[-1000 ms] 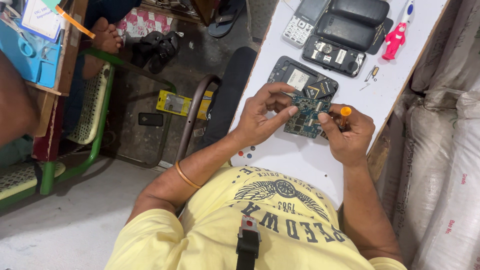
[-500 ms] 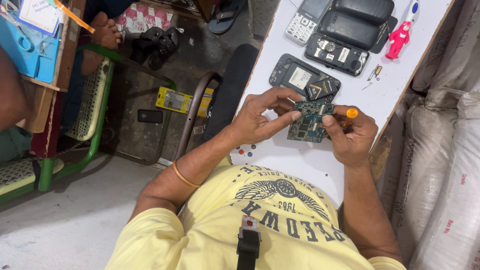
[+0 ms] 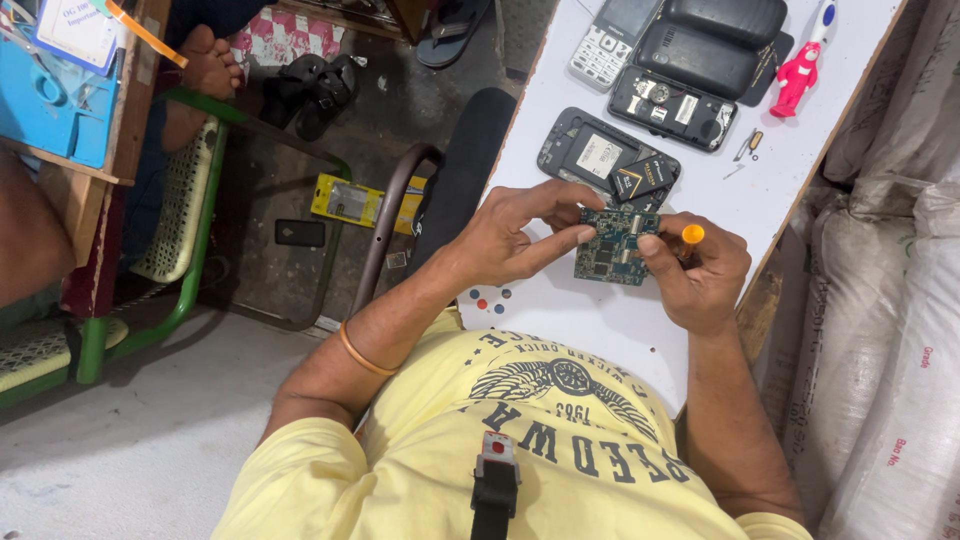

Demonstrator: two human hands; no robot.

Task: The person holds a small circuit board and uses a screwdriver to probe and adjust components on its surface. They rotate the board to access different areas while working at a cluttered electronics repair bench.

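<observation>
1. While seated at a white table [image 3: 640, 330], a person in a yellow shirt holds a small green circuit board [image 3: 612, 247] just above the tabletop, between both hands, in the head camera's view.
2. The left hand [image 3: 510, 240] grips the board's left edge, thumb on top and forefinger stretched beneath it, closed narrow on the board.
3. The right hand [image 3: 700, 275] pinches the board's right edge with the thumb, and its curled fingers also hold a screwdriver with an orange cap [image 3: 692, 234], the cap showing above the knuckles.
4. Just beyond the board lies an opened dark phone shell [image 3: 590, 155] with a loose black battery [image 3: 645, 178] resting against it.
5. Farther up the table sit a second opened handset [image 3: 668, 108], a grey keypad phone [image 3: 612, 42] and a black back cover [image 3: 722, 22].
6. A red and white toy-shaped item [image 3: 800, 68] lies near the table's far right edge, with small metal bits [image 3: 748, 145] beside it.
7. To the left, well apart from the table, a green metal chair [image 3: 190, 200] and black sandals [image 3: 310, 90] stand on the concrete floor.
8. White woven sacks [image 3: 890, 330] are stacked on the right.
</observation>
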